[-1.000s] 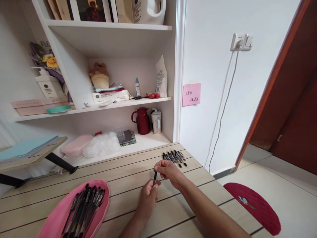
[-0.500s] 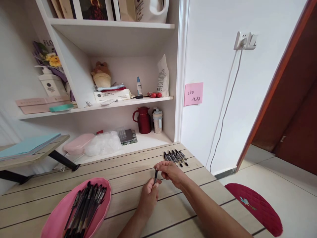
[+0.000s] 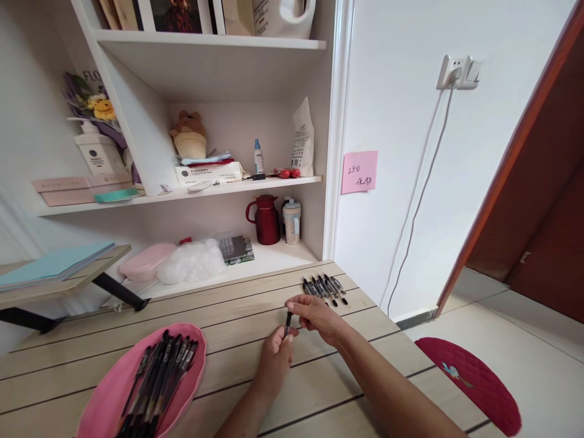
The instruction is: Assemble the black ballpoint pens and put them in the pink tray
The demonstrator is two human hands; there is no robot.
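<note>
Above the middle of the slatted table, both my hands are closed on one dark pen [image 3: 288,322]. My left hand [image 3: 277,351] grips its lower barrel, which is mostly hidden by the fingers. At the upper end, the fingertips of my right hand [image 3: 314,315] pinch the pen; what they cover there cannot be made out. Just beyond my right hand, a row of several black pens [image 3: 322,287] lies on the table. To the left, a pink dish [image 3: 98,398] holds a bundle of several dark pens [image 3: 159,383].
A slatted wooden table [image 3: 232,389] fills the foreground. Behind it, white shelves hold a red jug [image 3: 267,220], a speckled cup [image 3: 292,222] and a plastic bag [image 3: 194,263]. A small stand [image 3: 95,267] is at left, a red stool seat [image 3: 474,380] at right.
The view has shifted slightly. Both hands keep nearly the same hold on the pen, and the dish and the row of pens look unchanged.
</note>
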